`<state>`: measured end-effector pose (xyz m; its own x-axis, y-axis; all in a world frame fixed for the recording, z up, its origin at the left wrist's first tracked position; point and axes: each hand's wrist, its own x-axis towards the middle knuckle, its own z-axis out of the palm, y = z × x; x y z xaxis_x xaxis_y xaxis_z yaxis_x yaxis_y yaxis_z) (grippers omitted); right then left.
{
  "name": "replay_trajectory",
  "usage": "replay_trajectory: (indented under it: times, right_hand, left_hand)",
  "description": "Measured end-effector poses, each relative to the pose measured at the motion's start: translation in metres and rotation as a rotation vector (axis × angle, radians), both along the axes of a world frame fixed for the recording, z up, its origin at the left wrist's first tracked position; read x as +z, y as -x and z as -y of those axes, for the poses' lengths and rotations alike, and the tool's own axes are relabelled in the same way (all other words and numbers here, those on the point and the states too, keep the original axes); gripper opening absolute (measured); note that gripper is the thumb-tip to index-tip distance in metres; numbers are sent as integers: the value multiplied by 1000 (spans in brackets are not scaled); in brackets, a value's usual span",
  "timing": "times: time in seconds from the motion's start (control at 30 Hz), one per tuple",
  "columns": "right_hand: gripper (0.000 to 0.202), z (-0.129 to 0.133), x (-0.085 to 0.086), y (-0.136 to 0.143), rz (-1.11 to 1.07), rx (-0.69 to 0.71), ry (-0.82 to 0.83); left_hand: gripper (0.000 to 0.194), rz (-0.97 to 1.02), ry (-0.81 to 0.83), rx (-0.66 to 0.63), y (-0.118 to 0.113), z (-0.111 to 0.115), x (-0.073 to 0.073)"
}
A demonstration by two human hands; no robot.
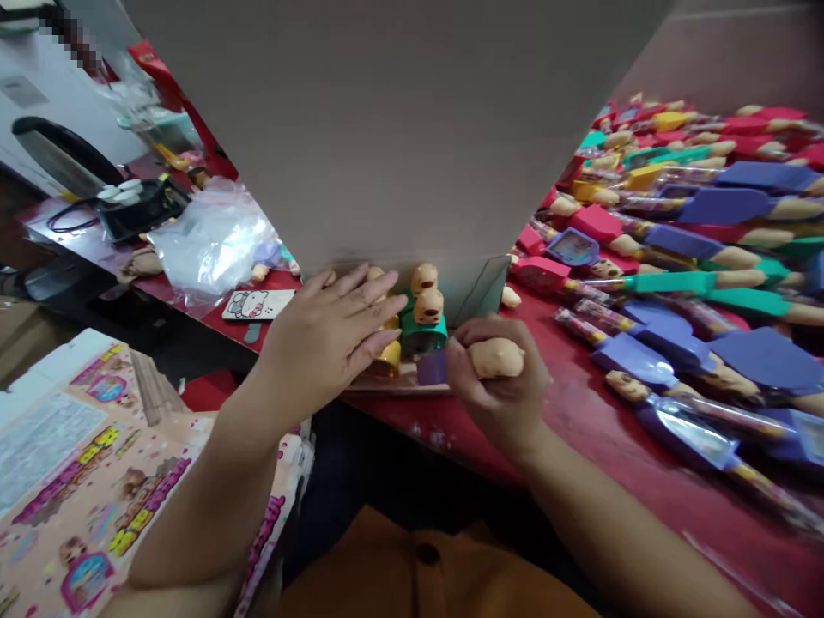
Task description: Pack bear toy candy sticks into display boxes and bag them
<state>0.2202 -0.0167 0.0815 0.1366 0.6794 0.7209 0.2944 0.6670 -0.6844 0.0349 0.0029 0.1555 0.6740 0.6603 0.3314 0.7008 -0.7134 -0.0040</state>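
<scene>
A raised cardboard box flap (412,129) stands at the centre, with toys in the box below it. My left hand (341,330) lies spread over the toys at the left, fingers apart. Beside its fingertips are two tan animal heads (428,305) on a green toy (425,336); a yellow toy (389,356) shows under the hand. My right hand (499,369), at the box's right front corner, is wrapped round a toy with a tan animal head (498,357). A purple part (432,369) shows just left of that hand.
Many purple, green and red toys with tan heads (727,206) cover the red table (579,429) at right. Printed cartons (96,481) lie at lower left. Clear plastic bags (209,236), a cartoon-printed case (258,305) and a kettle (64,159) are at left.
</scene>
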Motion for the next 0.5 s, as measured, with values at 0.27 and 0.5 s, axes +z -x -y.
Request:
replay_trajectory:
  times: [0.27, 0.5]
  right_hand:
    - [20, -10, -17, 24, 358, -336, -85]
    - [21, -54, -16, -77, 366, -465, 0]
  left_hand:
    - [41, 48, -80, 14, -4, -2, -15]
    - [43, -3, -129, 6, 1, -7, -18]
